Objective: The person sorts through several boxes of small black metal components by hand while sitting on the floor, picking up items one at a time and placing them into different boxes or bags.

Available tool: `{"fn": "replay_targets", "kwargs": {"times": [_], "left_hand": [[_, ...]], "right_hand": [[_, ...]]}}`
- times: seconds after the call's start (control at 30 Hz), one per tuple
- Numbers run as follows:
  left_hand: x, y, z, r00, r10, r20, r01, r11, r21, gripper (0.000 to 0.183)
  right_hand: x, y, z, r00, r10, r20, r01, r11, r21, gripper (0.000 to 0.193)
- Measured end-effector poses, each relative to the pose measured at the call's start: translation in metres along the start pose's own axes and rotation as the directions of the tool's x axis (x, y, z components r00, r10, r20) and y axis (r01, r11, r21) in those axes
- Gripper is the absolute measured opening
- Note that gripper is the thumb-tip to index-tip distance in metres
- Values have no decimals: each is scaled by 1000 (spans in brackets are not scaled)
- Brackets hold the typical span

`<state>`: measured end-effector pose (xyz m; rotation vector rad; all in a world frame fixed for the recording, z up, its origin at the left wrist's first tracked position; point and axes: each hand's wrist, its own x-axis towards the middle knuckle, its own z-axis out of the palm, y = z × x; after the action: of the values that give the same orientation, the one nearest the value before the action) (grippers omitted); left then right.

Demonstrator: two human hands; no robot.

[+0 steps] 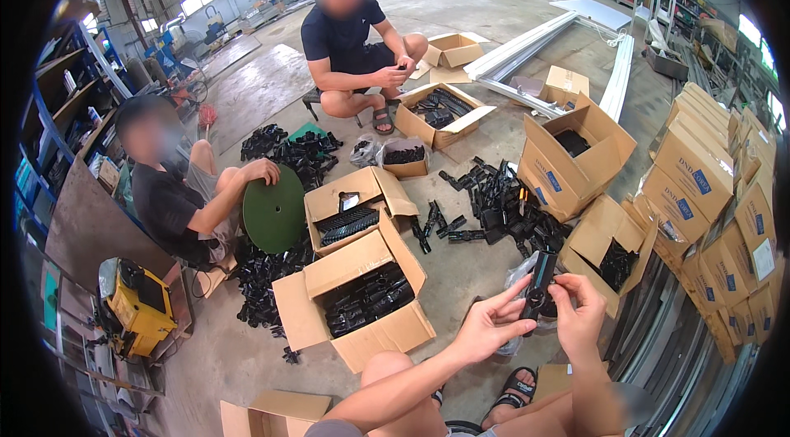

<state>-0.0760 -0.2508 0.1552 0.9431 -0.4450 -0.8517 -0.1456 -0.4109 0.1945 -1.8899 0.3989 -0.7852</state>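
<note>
Above the floor [448, 285], left hand [494, 320] and right hand [578, 309], both partly closed, pinch one black part [541, 281]. Work looks partway: one box [295, 311] holds pieces [370, 299]; a loose pile [498, 200] lies beyond.

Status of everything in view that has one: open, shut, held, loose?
Black plastic part: held up in both hands
Left hand: fingers and thumb gripping it
Right hand: fingers pinching its side
Large centre carton: flaps open, black fittings inside
Green disc: upright, co-worker's hand on it
Loose black parts: heaped on floor
Stacked cartons: appear shut
</note>
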Motion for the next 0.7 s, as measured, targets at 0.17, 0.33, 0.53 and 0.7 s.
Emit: {"fn": "replay_targets", "kwargs": {"times": [0.17,0.33,0.53,0.7], "left_hand": [[1,-2,3,1000,-8,2,8,998,54,77],[0,-3,7,999,14,36,-17,996,93,77],[-2,2,7,999,31,34,-35,991,133,76],[-1,2,8,998,26,49,-32,992,126,76]], "right_hand": [[2,-2,-4,998,-61,30,63,995,-78,11],[5,-3,-10,989,-109,97,127,971,-201,26],[4,1,-10,989,-69,134,86,988,-127,31],[2,7,-11,992,-43,119,48,998,-41,33]]}}
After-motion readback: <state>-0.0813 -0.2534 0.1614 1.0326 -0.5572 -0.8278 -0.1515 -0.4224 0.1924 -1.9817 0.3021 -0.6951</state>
